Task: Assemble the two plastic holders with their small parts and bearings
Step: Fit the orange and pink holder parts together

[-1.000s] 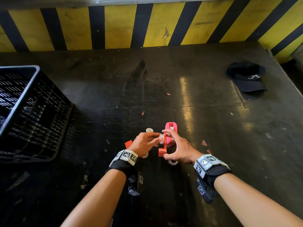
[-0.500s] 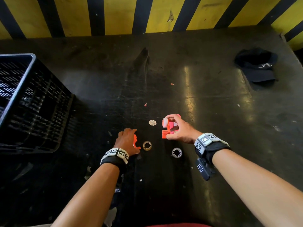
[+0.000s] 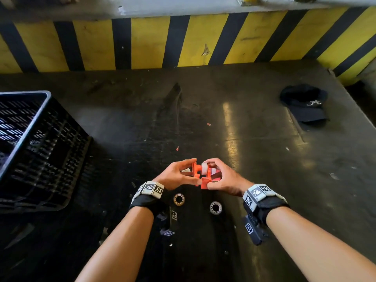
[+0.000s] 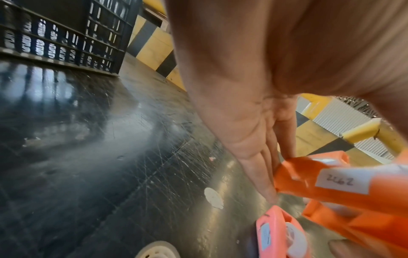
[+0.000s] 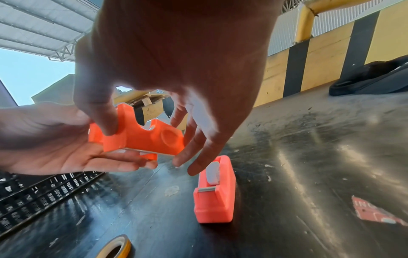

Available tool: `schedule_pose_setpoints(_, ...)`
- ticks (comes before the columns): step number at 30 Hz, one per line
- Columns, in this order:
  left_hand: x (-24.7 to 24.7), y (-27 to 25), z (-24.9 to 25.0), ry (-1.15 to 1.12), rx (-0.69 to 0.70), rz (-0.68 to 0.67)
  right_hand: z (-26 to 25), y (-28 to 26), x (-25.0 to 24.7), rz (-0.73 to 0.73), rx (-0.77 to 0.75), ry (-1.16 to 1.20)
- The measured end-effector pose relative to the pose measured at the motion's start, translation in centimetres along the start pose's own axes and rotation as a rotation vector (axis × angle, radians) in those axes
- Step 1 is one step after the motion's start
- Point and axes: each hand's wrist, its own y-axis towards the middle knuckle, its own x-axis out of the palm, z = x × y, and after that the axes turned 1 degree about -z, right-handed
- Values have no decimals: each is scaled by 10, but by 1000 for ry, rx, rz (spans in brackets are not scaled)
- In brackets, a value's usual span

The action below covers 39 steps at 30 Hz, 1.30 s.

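Observation:
An orange plastic holder is held up over the table between both hands, with a white roller sitting in it. My left hand pinches its left side piece, which bears a white label. My right hand grips the right end, thumb on top and fingers past the far side. A pink holder with a white roller stands on the table just beyond the hands. Two bearings lie near my wrists, one on the left and one on the right.
A black slatted crate stands at the left of the dark table. A dark cap lies at the far right. A yellow-and-black striped wall closes the back. A white disc and a red scrap lie on the table.
My left hand has lifted from the table beside the left bearing, bringing an orange piece up against the holder in my right hand. Both hands now meet over the table.

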Motion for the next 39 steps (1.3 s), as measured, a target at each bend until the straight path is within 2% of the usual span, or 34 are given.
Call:
schedule_pose_setpoints(19,11,-25,8,-132,42,-117,-15,-24,-10,-29,-75,113)
schedule_pose_setpoints(27,10,-27,9,-12,38,-120,-13,-25,-6,-40,-83,112)
schedule_pose_setpoints(30,8,-29,12,-36,74,-78,-12,-25,-5,-19,-103,118)
schedule_pose_setpoints(33,7,-32,18,-24,145,23,-13,-25,-6,-12,-123,118)
schedule_pose_setpoints(37,6,-29,21,123,221,217,-12,-24,1,-18,-108,136)
schedule_pose_setpoints(39,7,-27,23,225,232,260,-10,-22,6,-12,-98,156)
